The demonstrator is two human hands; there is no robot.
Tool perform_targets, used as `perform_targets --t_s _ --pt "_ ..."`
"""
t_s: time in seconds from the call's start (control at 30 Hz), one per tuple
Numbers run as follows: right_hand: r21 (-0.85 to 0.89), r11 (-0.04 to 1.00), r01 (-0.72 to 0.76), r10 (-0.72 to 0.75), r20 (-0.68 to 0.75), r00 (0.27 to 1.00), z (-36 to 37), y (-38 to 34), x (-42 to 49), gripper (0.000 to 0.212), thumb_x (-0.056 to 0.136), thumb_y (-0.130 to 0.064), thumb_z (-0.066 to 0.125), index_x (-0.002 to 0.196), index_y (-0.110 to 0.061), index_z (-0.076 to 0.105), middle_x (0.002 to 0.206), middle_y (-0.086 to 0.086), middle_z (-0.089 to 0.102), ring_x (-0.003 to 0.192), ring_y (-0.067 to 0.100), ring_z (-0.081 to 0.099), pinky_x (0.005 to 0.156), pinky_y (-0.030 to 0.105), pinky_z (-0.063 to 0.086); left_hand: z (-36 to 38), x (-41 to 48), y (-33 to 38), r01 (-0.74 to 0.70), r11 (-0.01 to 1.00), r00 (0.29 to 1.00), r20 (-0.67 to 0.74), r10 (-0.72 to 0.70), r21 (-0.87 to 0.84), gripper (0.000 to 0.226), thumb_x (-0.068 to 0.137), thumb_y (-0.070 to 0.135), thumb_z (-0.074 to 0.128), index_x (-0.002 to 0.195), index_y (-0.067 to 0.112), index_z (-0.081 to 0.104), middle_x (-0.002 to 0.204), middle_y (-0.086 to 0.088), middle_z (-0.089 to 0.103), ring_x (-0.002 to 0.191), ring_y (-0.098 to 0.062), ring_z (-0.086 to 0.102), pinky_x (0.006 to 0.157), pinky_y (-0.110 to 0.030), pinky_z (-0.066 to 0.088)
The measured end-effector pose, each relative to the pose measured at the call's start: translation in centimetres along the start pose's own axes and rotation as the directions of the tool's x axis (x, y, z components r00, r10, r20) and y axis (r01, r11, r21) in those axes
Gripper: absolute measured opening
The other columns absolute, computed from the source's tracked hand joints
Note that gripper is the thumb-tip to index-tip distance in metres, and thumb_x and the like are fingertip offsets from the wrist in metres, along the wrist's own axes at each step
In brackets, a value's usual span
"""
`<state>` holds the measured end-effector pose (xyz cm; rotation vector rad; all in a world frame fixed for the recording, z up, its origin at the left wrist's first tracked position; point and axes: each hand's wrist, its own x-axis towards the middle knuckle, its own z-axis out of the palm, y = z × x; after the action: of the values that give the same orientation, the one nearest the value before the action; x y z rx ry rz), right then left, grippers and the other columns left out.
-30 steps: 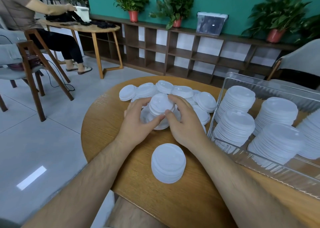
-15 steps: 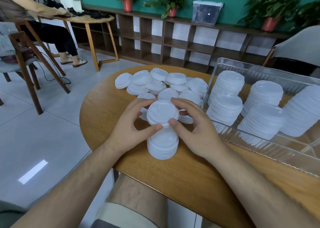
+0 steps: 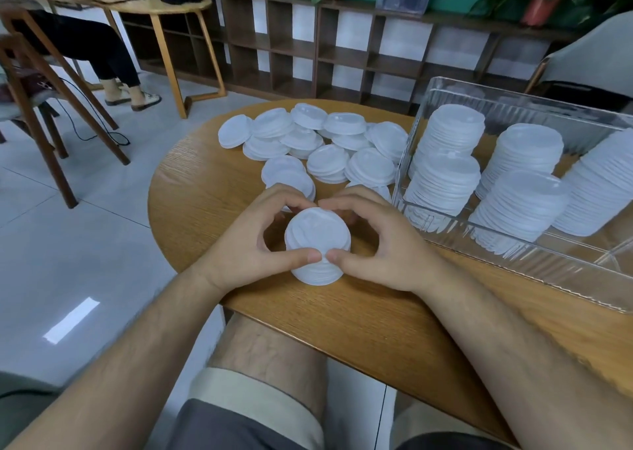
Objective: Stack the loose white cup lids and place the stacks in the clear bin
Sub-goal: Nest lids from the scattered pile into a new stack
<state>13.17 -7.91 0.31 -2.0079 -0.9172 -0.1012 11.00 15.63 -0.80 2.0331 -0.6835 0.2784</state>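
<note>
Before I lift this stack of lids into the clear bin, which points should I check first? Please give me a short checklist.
1. Left hand and right hand both grip the stack: ok, thumbs in front, fingers curled behind.
2. Stack rests on the table: ok.
3. Lids in the stack sit flush: cannot tell, the hands hide its sides.
4. Free room in the clear bin: ok, bare floor shows at its near right corner.
5. Way to the bin free: ok, only its near wall to lift over.
6. All loose lids stacked: not ok, many lie behind the hands.
</note>
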Motion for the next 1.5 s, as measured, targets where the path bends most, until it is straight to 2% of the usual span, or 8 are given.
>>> perform_targets --t_s 0.43,0.57,0.67,0.73,0.87,1.13,1.27,1.5 --pt "0.025 0.996 -0.089 0.086 0.098 0.991 0.0 0.3 -0.1 0.054 0.079 -0.039 0.074 0.131 -0.026 0.063 0.125 -0.011 0.056 0.120 0.014 0.056 0.102 0.027 0.045 0.1 -0.2 -0.2 0.090 0.996 0.994 0.066 -0.090 0.004 0.051 0.079 0.047 0.076 0.122 0.023 0.062 0.118 0.009 0.061 0.117 -0.021 0.056 0.100 -0.036 0.046" --pt "0.170 0.972 -0.162 0.169 -0.028 0.985 0.3 0.1 0.8 0.046 0.088 -0.049 0.056 0.131 -0.033 0.060 0.125 -0.012 0.060 0.121 0.013 0.056 0.102 0.027 0.043 -0.2 0.6 -1.0 0.204 0.979 0.960 -0.196 -0.200 -0.003 0.050 0.088 0.054 0.058 0.126 0.021 0.063 0.121 0.009 0.056 0.117 -0.010 0.051 0.100 -0.030 0.042" --pt "0.288 0.888 -0.358 0.386 -0.046 0.921 0.5 -0.5 2.9 0.058 0.089 -0.062 0.044 0.139 -0.035 0.057 0.136 -0.016 0.059 0.122 0.002 0.056 0.099 0.023 0.042 -0.8 1.7 -2.1 0.390 0.888 0.887 -0.360 -0.290 0.245 0.057 0.089 0.061 0.056 0.132 0.025 0.060 0.128 0.012 0.051 0.124 -0.007 0.041 0.109 -0.034 0.036" --pt "0.288 0.841 -0.458 0.476 0.010 0.879 0.7 -0.3 4.3 0.062 0.094 -0.067 0.036 0.145 -0.035 0.051 0.140 -0.013 0.057 0.115 0.001 0.057 0.095 0.020 0.042 -0.9 2.2 -2.5 0.462 0.829 0.862 -0.381 -0.335 0.316 0.058 0.088 0.063 0.061 0.134 0.027 0.058 0.130 0.009 0.049 0.127 -0.011 0.038 0.108 -0.031 0.029" --pt "0.293 0.795 -0.531 0.536 0.073 0.841 1.8 1.4 5.3 0.075 0.083 -0.081 0.036 0.142 -0.039 0.053 0.134 -0.016 0.062 0.119 0.004 0.060 0.111 0.042 0.042 -0.5 2.3 -3.0 0.521 0.752 0.847 -0.349 -0.400 0.402 0.071 0.079 0.069 0.069 0.135 0.029 0.056 0.133 0.008 0.047 0.129 -0.014 0.036 0.101 -0.028 0.020" --pt "0.336 0.773 -0.538 0.540 0.098 0.836 1.8 2.2 5.2 0.084 0.074 -0.088 0.036 0.137 -0.039 0.059 0.135 -0.016 0.063 0.122 0.005 0.060 0.114 0.045 0.040 -0.7 2.3 -3.2 0.501 0.774 0.856 -0.349 -0.381 0.386 0.058 0.081 0.056 0.074 0.130 0.030 0.059 0.124 0.012 0.054 0.122 -0.011 0.042 0.095 -0.028 0.021" --pt "0.335 0.799 -0.500 0.506 0.074 0.859 1.5 1.6 4.9 0.075 0.081 -0.081 0.035 0.137 -0.039 0.060 0.139 -0.017 0.060 0.127 0.004 0.056 0.114 0.042 0.040 -0.7 2.2 -3.0 0.464 0.829 0.866 -0.356 -0.351 0.311 0.054 0.082 0.053 0.076 0.128 0.031 0.058 0.126 0.015 0.055 0.119 -0.006 0.045 0.101 -0.030 0.029" --pt "0.289 0.916 -0.278 0.330 -0.149 0.932 0.5 0.1 3.3 0.024 0.105 -0.027 0.051 0.119 -0.041 0.066 0.125 -0.016 0.065 0.121 0.003 0.058 0.108 0.030 0.044 -0.7 1.6 -2.0 0.271 0.962 0.906 -0.334 -0.261 -0.016 0.048 0.079 0.040 0.084 0.118 0.024 0.060 0.127 0.016 0.063 0.124 -0.006 0.056 0.105 -0.048 0.045"
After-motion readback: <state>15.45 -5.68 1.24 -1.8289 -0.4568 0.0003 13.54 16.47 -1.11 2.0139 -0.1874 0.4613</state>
